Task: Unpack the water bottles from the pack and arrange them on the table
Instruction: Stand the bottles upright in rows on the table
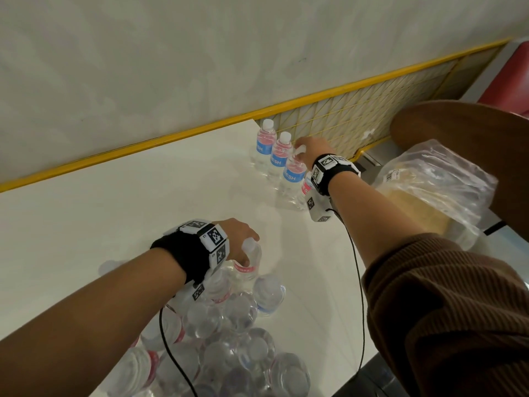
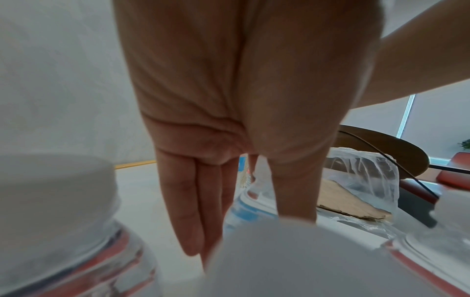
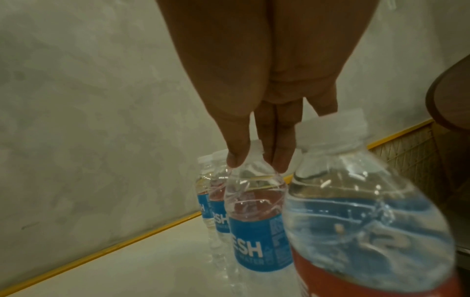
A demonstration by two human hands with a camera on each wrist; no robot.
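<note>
Several clear water bottles lie bunched in the opened pack point(image 1: 229, 339) at the near edge of the white table point(image 1: 128, 210). My left hand point(image 1: 243, 242) reaches into the pack and holds one tilted bottle point(image 1: 253, 259) just below its white cap; the left wrist view shows fingers point(image 2: 198, 211) and thumb on either side, with blurred caps up close. A row of blue-labelled bottles point(image 1: 267, 144) stands upright at the table's far right. My right hand point(image 1: 310, 151) pinches the cap of the third bottle point(image 3: 257, 221) between thumb and fingertips point(image 3: 279, 160). A fourth bottle point(image 3: 356, 211) stands nearest the wrist.
A yellow-framed wire grid point(image 1: 357, 110) and a pale wall border the table's far edge. On the right a crumpled plastic bag point(image 1: 435, 181) with cardboard inside rests by a round brown seat back point(image 1: 472, 133). Black cables hang from both wrists.
</note>
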